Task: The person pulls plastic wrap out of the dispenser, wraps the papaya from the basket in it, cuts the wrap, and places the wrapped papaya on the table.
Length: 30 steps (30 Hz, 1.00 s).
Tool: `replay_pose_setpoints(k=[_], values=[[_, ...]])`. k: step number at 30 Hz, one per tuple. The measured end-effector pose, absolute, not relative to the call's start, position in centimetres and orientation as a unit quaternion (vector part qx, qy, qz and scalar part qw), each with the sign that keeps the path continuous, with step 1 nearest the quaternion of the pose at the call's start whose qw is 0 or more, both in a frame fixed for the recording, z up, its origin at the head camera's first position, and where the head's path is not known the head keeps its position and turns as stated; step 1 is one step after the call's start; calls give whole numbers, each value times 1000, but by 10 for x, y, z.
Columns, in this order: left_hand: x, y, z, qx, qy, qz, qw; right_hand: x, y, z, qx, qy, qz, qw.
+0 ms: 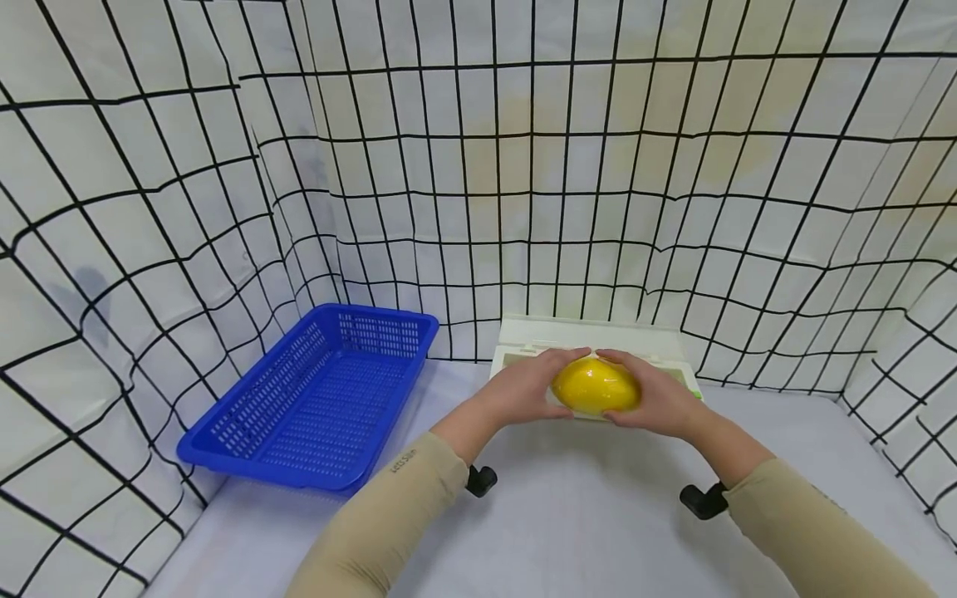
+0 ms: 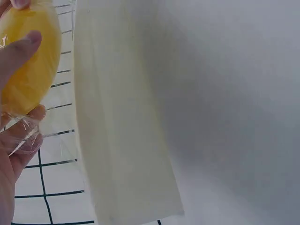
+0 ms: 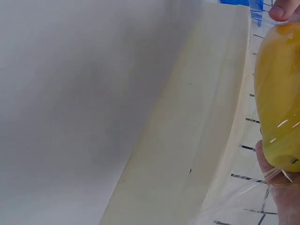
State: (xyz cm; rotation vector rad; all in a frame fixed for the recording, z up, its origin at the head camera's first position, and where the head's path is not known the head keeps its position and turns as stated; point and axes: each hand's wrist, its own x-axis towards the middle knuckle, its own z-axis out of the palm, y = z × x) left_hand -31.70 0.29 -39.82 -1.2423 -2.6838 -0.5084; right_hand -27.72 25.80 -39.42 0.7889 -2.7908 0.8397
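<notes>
A yellow mango (image 1: 596, 386) is held up in front of me between both hands, in clear plastic film. The left hand (image 1: 529, 386) grips its left end, and the right hand (image 1: 658, 394) its right end, thumbs on the near side. In the left wrist view the left thumb presses the mango (image 2: 35, 61), and crumpled cling film (image 2: 28, 136) lies over the fingers. Film stretches from the mango (image 3: 279, 93) toward the lower part of the right wrist view. Just behind the hands stands a long white box (image 1: 591, 334) with its lid raised, partly hidden by them.
A blue plastic basket (image 1: 317, 415) with perforated walls sits at the left on the white table (image 1: 583, 515). Black wire grid panels (image 1: 531, 166) backed by white sheeting rise at the back and both sides.
</notes>
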Motion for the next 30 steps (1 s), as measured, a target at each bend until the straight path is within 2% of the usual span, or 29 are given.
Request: replay_pose_setpoints(k=[4,9,19,26,30], values=[[-317,5,-401,-402,-893,-197,54,-279,258,-392,240,-925,292,37],[-320,5,-404,-388,-893,-226,35,-281,260,-391,241,-927,285,38],[-326,5,-409,-344,-897,-277,9,-276,268,-399,236,-943,221,73],[-326,5,-407,-324,-891,-317,-24,-278,272,-408,240,-931,243,128],[-325,4,-405,-318,-886,-336,-40,-279,273,-407,243,-926,255,135]])
